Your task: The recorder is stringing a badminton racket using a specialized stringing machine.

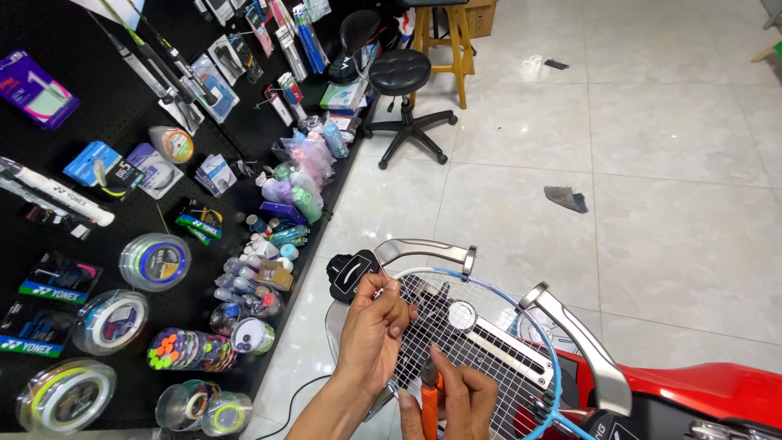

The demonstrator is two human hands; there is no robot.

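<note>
Left hand (373, 330) pinches strings of white-and-blue strung racket (481, 342); right hand (460, 399) grips orange-handled pliers (429, 403). Racket's long axis runs 10 to 4 o'clock; open tiled floor (652, 163) at 1 o'clock.

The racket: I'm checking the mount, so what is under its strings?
Under the racket strings show a round white knob and a silver bar. The left hand and right hand, holding orange pliers, cover the lower-left part.

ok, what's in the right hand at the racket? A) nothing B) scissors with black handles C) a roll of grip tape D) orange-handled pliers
D: the right hand grips orange-handled pliers at the strings of the racket clamped in the stringing machine, while the left hand pinches the strings near the frame.
</note>
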